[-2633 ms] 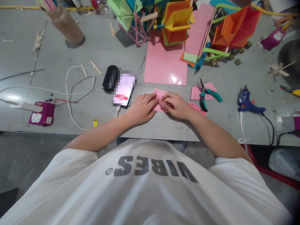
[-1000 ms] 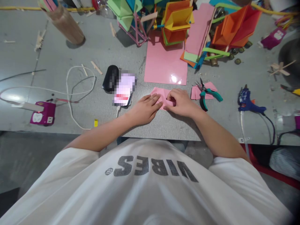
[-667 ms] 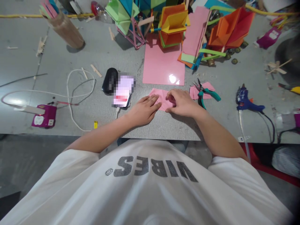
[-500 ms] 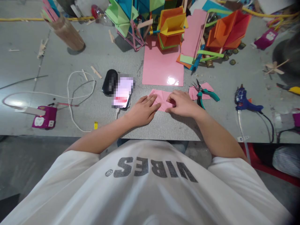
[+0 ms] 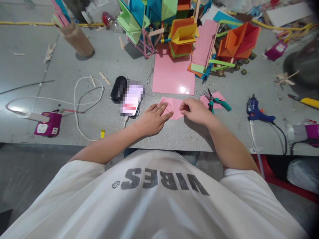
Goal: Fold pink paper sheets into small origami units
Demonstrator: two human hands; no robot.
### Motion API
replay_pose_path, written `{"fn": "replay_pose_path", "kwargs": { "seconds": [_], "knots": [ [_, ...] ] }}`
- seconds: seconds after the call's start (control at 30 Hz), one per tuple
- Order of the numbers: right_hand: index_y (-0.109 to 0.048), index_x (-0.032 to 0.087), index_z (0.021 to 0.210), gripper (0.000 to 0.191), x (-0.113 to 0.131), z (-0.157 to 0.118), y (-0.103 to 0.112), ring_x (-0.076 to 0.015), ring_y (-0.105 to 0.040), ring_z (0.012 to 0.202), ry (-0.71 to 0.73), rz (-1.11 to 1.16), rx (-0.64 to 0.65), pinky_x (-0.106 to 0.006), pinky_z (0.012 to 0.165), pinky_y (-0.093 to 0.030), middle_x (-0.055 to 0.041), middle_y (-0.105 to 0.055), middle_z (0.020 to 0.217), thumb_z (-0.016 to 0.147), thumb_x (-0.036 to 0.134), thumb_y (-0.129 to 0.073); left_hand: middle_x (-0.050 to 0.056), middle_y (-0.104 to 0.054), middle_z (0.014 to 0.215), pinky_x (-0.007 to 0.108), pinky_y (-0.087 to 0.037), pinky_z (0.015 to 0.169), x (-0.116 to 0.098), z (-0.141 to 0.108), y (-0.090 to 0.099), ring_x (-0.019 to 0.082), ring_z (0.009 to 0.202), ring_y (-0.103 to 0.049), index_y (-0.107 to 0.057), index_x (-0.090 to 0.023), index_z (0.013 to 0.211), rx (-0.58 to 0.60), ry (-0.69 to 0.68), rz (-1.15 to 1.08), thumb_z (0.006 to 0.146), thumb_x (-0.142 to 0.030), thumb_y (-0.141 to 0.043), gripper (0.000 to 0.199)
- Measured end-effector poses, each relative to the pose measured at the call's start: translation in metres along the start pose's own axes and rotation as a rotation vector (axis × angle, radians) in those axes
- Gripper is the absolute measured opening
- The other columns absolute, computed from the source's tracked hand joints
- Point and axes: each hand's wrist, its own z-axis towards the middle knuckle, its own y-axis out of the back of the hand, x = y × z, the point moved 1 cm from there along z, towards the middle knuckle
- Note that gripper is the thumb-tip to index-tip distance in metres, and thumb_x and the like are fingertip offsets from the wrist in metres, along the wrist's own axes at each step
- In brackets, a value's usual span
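A creased piece of pink paper [image 5: 176, 105] lies on the grey table in front of me, with fold lines across it. My left hand [image 5: 155, 119] rests flat on its left part, fingers spread. At the right edge my right hand [image 5: 195, 111] has its thumb and fingers curled together on the paper. Just beyond that hand, green-handled pliers [image 5: 216, 101] lie on top of more folded pink paper [image 5: 220, 96]. A larger pink sheet [image 5: 173, 79] is spread flat behind the piece I am handling.
Folded-paper models [image 5: 183, 35] in several colours stand at the back. A phone [image 5: 132, 99] and a black case [image 5: 119, 89] are left of my hands. To the right sits a blue glue gun [image 5: 258, 111]. A brown cup [image 5: 78, 39] holds paper strips at back left.
The view has tilted a little. My right hand has shifted slightly along the paper's right side, and more of the pink paper shows between my hands. My left hand stays pressed on it.
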Motion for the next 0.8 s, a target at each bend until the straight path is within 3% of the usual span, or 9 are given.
{"fn": "replay_pose_path", "kwargs": {
  "seconds": [0.13,0.33,0.5,0.67,0.73,0.8],
  "knots": [
    [-0.072,0.027,0.101,0.020,-0.003,0.001,0.000,-0.0311,-0.076,0.098,-0.054,0.082,-0.058,-0.046,0.094,-0.054,-0.0077,-0.085,0.106,0.104,0.009,-0.079,0.033,-0.048,0.206,0.075,-0.046,0.156,-0.001,0.001,0.001,0.049,0.197,-0.046,-0.061,-0.012,0.195,0.005,0.013,-0.008,0.130,-0.021,-0.051,0.066],
    [-0.068,0.027,0.098,0.019,0.008,0.002,-0.007,-0.0348,-0.079,0.106,0.030,0.027,-0.188,-0.050,0.100,-0.052,-0.0108,-0.088,0.110,0.113,0.025,-0.080,0.031,-0.050,0.206,0.075,-0.045,0.157,-0.002,0.002,0.001,0.048,0.197,-0.047,-0.064,-0.013,0.193,-0.008,0.020,-0.034,0.130,-0.020,-0.053,0.065],
    [-0.072,0.027,0.101,0.029,0.018,0.002,-0.017,-0.0389,-0.079,0.115,0.015,-0.056,-0.134,-0.054,0.106,-0.048,-0.0102,-0.086,0.112,0.102,0.036,-0.100,0.029,-0.052,0.206,0.075,-0.047,0.156,-0.001,0.002,-0.001,0.046,0.197,-0.048,-0.068,-0.017,0.191,-0.036,0.027,-0.073,0.128,-0.019,-0.056,0.065],
    [-0.071,0.027,0.100,0.034,0.022,0.010,-0.017,-0.0333,-0.075,0.099,-0.079,-0.009,-0.145,-0.050,0.100,-0.048,-0.0056,-0.082,0.100,0.100,0.037,-0.104,0.030,-0.053,0.204,0.074,-0.046,0.155,0.000,0.002,-0.001,0.046,0.196,-0.049,-0.068,-0.016,0.190,-0.034,0.028,-0.079,0.128,-0.019,-0.054,0.063],
    [-0.071,0.028,0.099,0.033,0.024,0.014,-0.015,-0.0308,-0.073,0.092,-0.150,0.021,-0.161,-0.048,0.094,-0.048,-0.0036,-0.079,0.095,0.098,0.034,-0.103,0.031,-0.052,0.205,0.074,-0.045,0.156,0.001,0.003,0.000,0.047,0.197,-0.048,-0.066,-0.015,0.191,-0.012,0.021,-0.080,0.131,-0.025,-0.058,0.062],
    [-0.070,0.028,0.097,0.034,0.026,0.017,-0.015,-0.0295,-0.071,0.088,-0.208,0.036,-0.181,-0.046,0.089,-0.048,-0.0023,-0.077,0.091,0.097,0.033,-0.103,0.034,-0.048,0.206,0.075,-0.042,0.158,0.002,0.003,0.001,0.050,0.199,-0.044,-0.063,-0.014,0.193,0.018,0.007,-0.084,0.131,-0.043,-0.073,0.069]
  ]
}}
